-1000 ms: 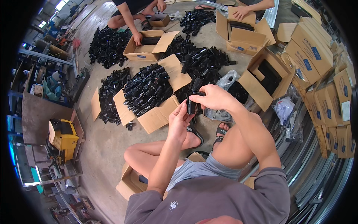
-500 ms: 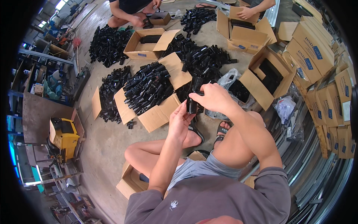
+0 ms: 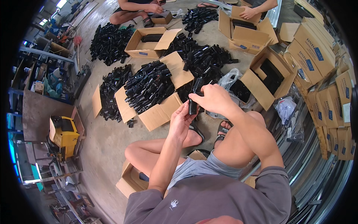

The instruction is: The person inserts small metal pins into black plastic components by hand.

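Note:
In front of my knees, both hands meet on a glossy black part (image 3: 192,107), roughly tube-shaped; its exact kind is not clear. My left hand (image 3: 180,118) pinches its lower end from the left. From the right, my right hand (image 3: 214,98) closes over its upper portion, thumb lying across it. More dark pieces lie just behind, so where the held part ends at the top is hard to tell. An opened cardboard box (image 3: 158,116) heaped with similar black parts (image 3: 147,87) stands just left of my hands.
Loose heaps of black parts (image 3: 110,43) cover the floor ahead. Open cartons (image 3: 143,53) stand among them, one at the right (image 3: 257,89) holding black pieces. Stacked cartons (image 3: 311,48) and long metal profiles (image 3: 298,168) line the right. Two other people sit at the far side.
The part in my hands has tilted slightly, while both hands keep nearly the same place. At the far left, the other person's hands have lifted away from their foot toward a small box.

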`<act>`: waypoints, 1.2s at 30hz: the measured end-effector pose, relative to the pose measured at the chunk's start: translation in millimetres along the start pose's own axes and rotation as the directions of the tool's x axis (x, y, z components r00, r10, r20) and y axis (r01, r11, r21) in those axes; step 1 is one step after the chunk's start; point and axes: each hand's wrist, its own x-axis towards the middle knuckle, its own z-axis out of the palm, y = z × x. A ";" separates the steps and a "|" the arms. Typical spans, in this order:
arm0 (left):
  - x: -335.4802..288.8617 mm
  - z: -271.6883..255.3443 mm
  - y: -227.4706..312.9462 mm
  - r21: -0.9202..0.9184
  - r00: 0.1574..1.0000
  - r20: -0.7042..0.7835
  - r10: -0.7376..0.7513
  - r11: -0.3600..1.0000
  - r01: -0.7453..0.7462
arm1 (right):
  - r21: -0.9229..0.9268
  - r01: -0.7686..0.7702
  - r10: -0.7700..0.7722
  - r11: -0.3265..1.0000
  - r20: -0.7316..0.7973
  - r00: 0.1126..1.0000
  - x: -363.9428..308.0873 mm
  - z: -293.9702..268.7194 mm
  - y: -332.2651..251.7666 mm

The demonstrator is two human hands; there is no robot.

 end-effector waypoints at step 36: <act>-2.4 -37.5 -48.9 -0.138 0.979 -0.078 -0.187 0.975 0.175 | 0.611 0.104 0.141 0.785 -0.339 0.930 3.4 -89.5 100.6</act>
